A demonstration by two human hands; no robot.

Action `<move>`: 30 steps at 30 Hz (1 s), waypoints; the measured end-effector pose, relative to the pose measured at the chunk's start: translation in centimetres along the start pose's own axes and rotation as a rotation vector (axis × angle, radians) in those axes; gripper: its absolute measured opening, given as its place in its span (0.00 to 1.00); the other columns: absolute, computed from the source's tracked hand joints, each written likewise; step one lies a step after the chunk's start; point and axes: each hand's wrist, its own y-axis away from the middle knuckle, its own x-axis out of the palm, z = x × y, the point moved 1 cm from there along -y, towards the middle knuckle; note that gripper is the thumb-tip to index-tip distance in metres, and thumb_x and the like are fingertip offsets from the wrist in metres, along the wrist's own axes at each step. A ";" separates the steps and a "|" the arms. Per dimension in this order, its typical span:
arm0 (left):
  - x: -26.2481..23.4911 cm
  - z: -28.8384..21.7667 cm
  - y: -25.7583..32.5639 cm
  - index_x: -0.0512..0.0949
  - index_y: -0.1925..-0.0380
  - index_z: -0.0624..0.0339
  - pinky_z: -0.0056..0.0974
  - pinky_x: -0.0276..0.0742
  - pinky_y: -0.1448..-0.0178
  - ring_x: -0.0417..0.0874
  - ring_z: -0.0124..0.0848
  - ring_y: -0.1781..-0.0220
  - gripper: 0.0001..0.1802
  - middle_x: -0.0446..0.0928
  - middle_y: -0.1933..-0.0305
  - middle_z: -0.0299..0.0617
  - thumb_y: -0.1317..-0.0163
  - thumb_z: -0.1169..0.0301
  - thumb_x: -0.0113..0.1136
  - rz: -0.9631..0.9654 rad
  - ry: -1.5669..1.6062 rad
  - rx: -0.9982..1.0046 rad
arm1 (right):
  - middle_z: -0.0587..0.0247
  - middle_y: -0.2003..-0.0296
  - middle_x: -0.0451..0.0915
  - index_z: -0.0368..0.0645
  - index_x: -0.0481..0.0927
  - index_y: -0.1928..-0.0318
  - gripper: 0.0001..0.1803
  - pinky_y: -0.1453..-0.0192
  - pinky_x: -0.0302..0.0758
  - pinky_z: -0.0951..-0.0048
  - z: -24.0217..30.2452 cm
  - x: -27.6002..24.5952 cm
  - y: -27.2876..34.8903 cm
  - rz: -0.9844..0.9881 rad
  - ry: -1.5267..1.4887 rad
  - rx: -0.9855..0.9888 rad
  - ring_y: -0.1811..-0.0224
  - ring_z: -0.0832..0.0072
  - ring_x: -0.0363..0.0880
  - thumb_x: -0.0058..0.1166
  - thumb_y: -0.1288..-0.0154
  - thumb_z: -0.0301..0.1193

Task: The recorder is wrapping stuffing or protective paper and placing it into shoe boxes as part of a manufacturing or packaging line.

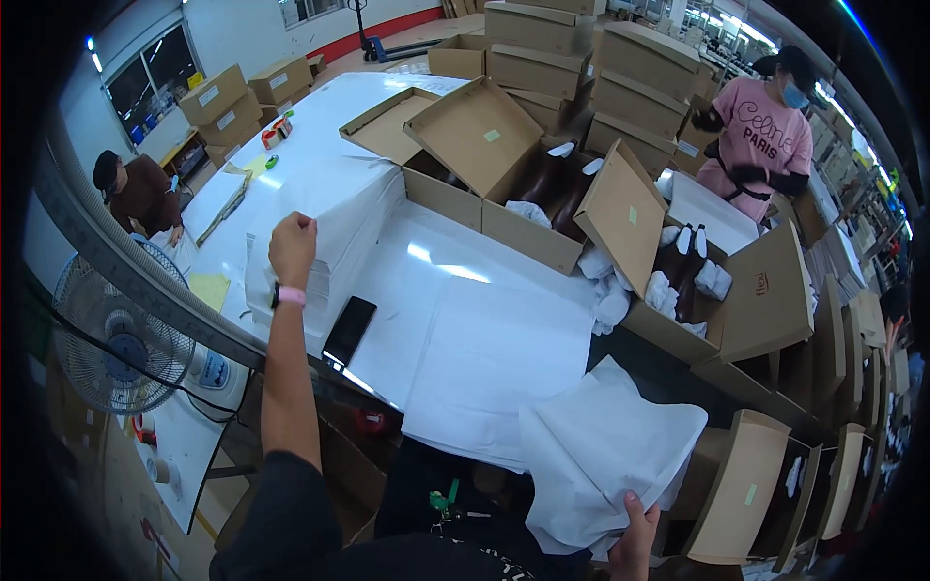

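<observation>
My left hand (293, 250), wrist in a pink band, is closed over the stack of white paper (339, 208) on the left of the table; nothing shows in its fingers. At the lower right my right hand (636, 533) grips a loose, creased sheet of white paper (605, 441) between thumb and fingers. This sheet hangs past the table's near edge and partly covers another white sheet (504, 358) lying flat. A black phone (349, 330) lies between the stack and the flat sheet.
Open cardboard boxes hold brown boots (544, 186) and crumpled white paper (610, 300). More open boxes (741, 484) line the right. Closed boxes (635, 73) are stacked behind. A fan (121, 339) stands left. A person in pink (760, 136) and another in brown (145, 198) work nearby.
</observation>
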 end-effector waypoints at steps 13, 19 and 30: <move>-9.0 -24.8 30.1 0.90 0.47 0.65 0.41 0.88 0.40 0.93 0.33 0.49 0.13 0.93 0.54 0.45 0.25 0.68 0.74 1.385 1.210 0.544 | 0.50 0.31 0.81 0.31 0.69 0.21 0.32 0.22 0.74 0.61 2.7 13.3 -3.2 0.287 0.047 -0.188 0.29 0.64 0.80 0.62 0.14 0.35; 2.2 -22.9 11.2 0.90 0.44 0.63 0.41 0.91 0.45 0.92 0.32 0.53 0.12 0.92 0.54 0.40 0.22 0.73 0.68 1.148 1.349 0.090 | 0.52 0.39 0.88 0.27 0.80 0.31 0.24 0.28 0.79 0.63 3.5 8.1 -2.4 -0.130 0.176 -0.263 0.38 0.67 0.86 0.67 0.18 0.30; 24.1 -3.9 -12.8 0.86 0.38 0.57 0.58 0.85 0.37 0.89 0.55 0.41 0.20 0.90 0.47 0.53 0.29 0.70 0.67 -0.084 0.161 0.638 | 0.47 0.34 0.86 0.27 0.77 0.27 0.27 0.29 0.81 0.60 2.0 -0.6 0.6 -0.132 0.288 -0.131 0.35 0.61 0.85 0.66 0.19 0.28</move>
